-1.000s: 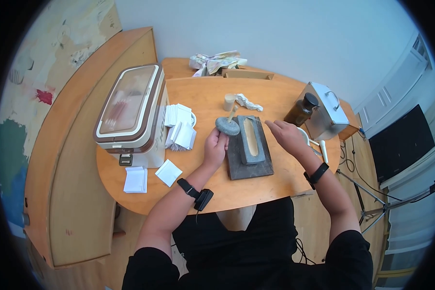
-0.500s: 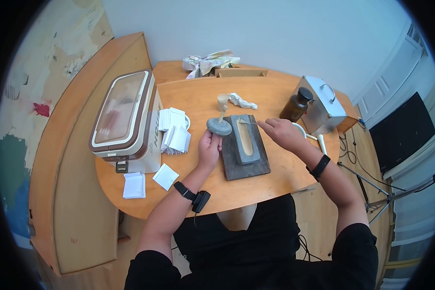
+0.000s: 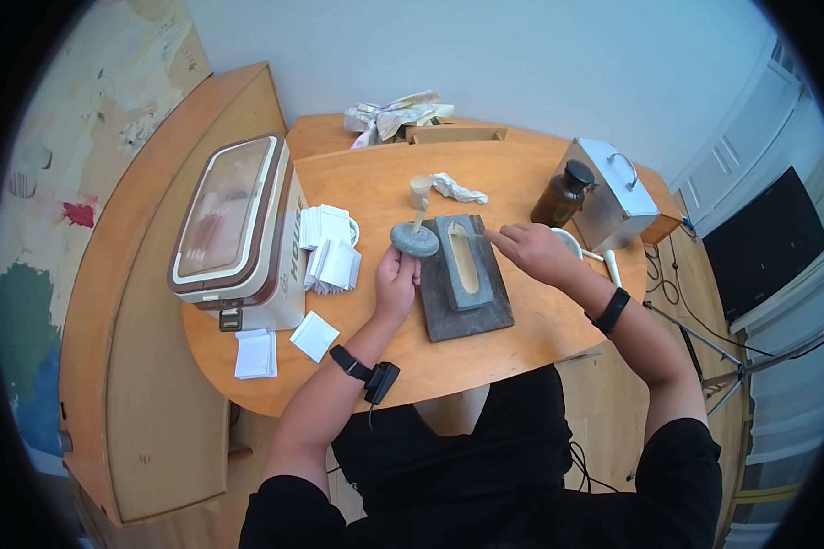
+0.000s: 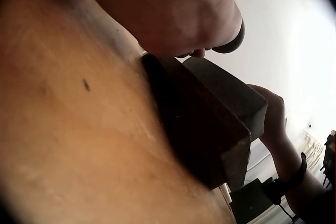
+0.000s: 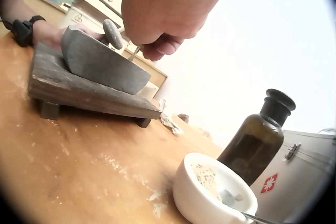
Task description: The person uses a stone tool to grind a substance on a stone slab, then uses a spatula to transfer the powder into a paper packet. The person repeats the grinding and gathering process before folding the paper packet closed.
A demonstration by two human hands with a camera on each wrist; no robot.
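Observation:
My left hand (image 3: 396,284) holds a grey stone grinding wheel (image 3: 414,241) with a pale stick handle (image 3: 419,220), raised beside the left of a stone grinding trough (image 3: 473,291). Tan powder (image 3: 468,261) lines the trough's hollow. Beneath it is a dark wooden stand (image 3: 444,320), whose short feet show in the right wrist view. From the right, my right hand (image 3: 542,254) pinches a slim stick-like tool (image 5: 135,53), its tip over the far part of the trough. The fingers of my left hand are largely hidden in its wrist view.
To the right are a white mortar (image 5: 184,195) holding coarse powder and a metal spoon, a brown bottle (image 5: 254,142) and a metal case (image 3: 618,197). A small cup (image 3: 420,189) and crumpled tissue (image 3: 458,188) lie beyond. A large lidded box (image 3: 247,220) and white papers (image 3: 314,336) occupy the left.
My right hand has come in closer to the trough, bringing the slim tool over its far part. The wheel has drawn slightly left in my left hand. The head view has shifted a little.

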